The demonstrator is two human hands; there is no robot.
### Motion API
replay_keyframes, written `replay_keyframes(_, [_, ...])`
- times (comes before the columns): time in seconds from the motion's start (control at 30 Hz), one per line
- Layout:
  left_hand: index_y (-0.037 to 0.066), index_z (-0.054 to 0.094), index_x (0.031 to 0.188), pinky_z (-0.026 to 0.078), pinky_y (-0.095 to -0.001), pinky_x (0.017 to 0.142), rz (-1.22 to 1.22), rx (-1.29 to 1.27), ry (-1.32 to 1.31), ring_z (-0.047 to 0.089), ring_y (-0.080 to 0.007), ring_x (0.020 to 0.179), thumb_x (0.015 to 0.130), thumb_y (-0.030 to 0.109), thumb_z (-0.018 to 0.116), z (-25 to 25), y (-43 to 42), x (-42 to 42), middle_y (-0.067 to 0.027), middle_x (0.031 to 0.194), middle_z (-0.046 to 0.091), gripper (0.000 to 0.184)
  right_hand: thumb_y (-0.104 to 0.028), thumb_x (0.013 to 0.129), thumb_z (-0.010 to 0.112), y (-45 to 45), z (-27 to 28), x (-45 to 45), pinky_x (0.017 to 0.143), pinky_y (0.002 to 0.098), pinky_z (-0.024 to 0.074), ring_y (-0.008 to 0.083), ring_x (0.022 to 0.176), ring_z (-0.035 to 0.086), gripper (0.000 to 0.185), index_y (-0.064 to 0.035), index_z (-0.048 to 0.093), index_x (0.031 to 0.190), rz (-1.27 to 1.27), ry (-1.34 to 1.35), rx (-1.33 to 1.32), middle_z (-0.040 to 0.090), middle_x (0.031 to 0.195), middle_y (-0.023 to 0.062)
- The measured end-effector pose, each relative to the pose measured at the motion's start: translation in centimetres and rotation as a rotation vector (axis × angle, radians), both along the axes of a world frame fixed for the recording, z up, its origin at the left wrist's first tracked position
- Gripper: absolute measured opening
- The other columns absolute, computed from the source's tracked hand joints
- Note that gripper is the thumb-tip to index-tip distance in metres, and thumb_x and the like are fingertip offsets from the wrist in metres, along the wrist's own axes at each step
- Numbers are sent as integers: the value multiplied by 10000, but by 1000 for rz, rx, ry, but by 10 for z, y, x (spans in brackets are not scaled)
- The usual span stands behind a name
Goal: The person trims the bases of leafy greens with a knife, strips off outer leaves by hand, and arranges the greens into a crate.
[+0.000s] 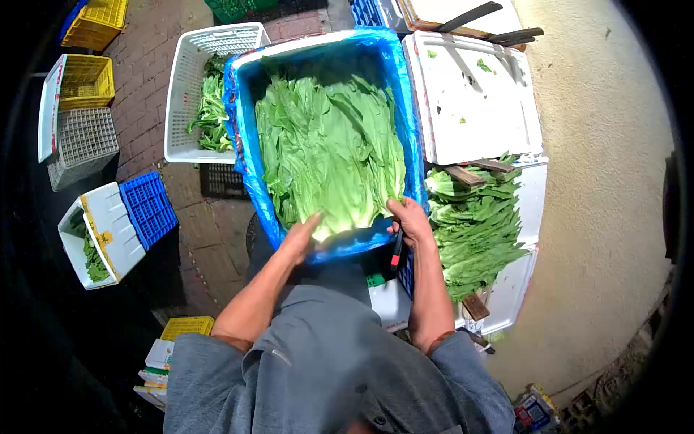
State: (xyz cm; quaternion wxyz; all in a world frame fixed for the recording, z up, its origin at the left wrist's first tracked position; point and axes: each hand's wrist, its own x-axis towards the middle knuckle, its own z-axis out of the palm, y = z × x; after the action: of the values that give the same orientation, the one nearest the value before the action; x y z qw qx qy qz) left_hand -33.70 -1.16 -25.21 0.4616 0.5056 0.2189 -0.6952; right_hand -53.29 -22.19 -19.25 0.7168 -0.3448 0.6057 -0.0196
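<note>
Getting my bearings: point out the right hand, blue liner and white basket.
Right hand [412, 220], head view: middle of the hand.
Blue liner [410, 108], head view: right rim.
White basket [182, 101], head view: left wall.

Heaped greens [329, 152] hide the floor of the blue-lined box [413, 137]. Left of that box, a white basket [178, 101] loses its right side behind it. Past the box's far rim, a green crate [231, 9] is cut off by the top edge. At the box's near rim, the left grip [300, 237] is blurred; a dark, red-ended tool [397, 249] — partly covered by the right grip [410, 220] — cannot be identified.
</note>
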Motion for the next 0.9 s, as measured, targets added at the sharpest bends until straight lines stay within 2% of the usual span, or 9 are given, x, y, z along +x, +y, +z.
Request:
replay_keyframes(0.07, [36, 487, 1302, 572, -415, 743, 188, -23, 92, 620, -282, 906, 943, 357, 661, 5, -4, -3, -127, 1206, 560, 512, -275, 876, 735, -1, 7, 8, 456, 255, 505, 85, 499, 502, 382, 11, 565, 1065, 78, 56, -44, 551, 770, 21])
replay_keyframes(0.17, [23, 471, 1297, 580, -434, 716, 92, -11, -123, 622, -290, 879, 955, 291, 647, 36, -20, -3, -139, 1227, 549, 469, -265, 860, 741, 0, 27, 20, 472, 254, 506, 95, 550, 508, 394, 30, 586, 1071, 126, 126, -105, 572, 816, 44])
replay_keyframes(0.47, [-14, 532, 1182, 539, -351, 553, -175, -195, -218, 641, -230, 780, 957, 218, 627, 131, -3, 21, -119, 947, 614, 336, -215, 858, 732, 28, 94, -8, 541, 266, 539, 116, 648, 579, 394, 12, 572, 1138, 139, 119, -88, 634, 919, 58])
replay_keyframes(0.5, [-19, 550, 1209, 548, -348, 677, -314, -171, -287, 645, -220, 907, 947, 200, 639, 134, 6, 21, -125, 1030, 638, 353, -206, 851, 733, 40, 99, -17, 550, 265, 539, 122, 678, 594, 399, 6, 569, 1147, 130, 138, -67, 639, 928, 58])
replay_keyframes(0.57, [-24, 593, 1248, 484, -320, 900, -345, -226, -346, 603, -187, 1026, 914, 189, 673, 127, 23, 10, -105, 1141, 657, 404, -189, 836, 731, 60, 120, -23, 536, 266, 532, 113, 645, 581, 385, -4, 566, 1130, 123, 163, -86, 633, 881, 61])
replay_keyframes(0.7, [36, 611, 1275, 512, -351, 854, -546, -33, -129, 617, -207, 1036, 867, 306, 724, 68, 42, -4, -115, 1169, 663, 503, -209, 857, 742, 96, 53, -65, 499, 241, 527, 90, 580, 548, 321, 1, 579, 1037, 91, 248, -78, 604, 851, 32])
replay_keyframes(0.77, [43, 657, 1201, 527, -351, 782, -676, -77, -223, 632, -200, 961, 849, 353, 739, 19, 55, -9, -119, 1112, 679, 476, -212, 857, 742, 99, 22, -73, 505, 254, 533, 89, 558, 533, 303, -3, 577, 1001, 105, 333, -145, 591, 826, 30])
replay_keyframes(0.8, [48, 637, 1245, 529, -346, 701, -791, -230, -338, 631, -201, 889, 879, 392, 716, 17, 50, -1, -105, 1126, 676, 508, -206, 859, 738, 93, 33, -67, 506, 264, 539, 88, 537, 523, 295, -4, 579, 1003, 67, 309, -105, 590, 819, 32])
replay_keyframes(0.9, [23, 656, 1214, 526, -342, 775, -985, -169, -205, 638, -201, 911, 849, 448, 736, 33, 46, 22, -105, 1090, 691, 566, -187, 890, 691, 84, 58, -71, 493, 284, 556, 80, 440, 484, 248, -11, 581, 1025, -151, 142, 0, 585, 764, 18])
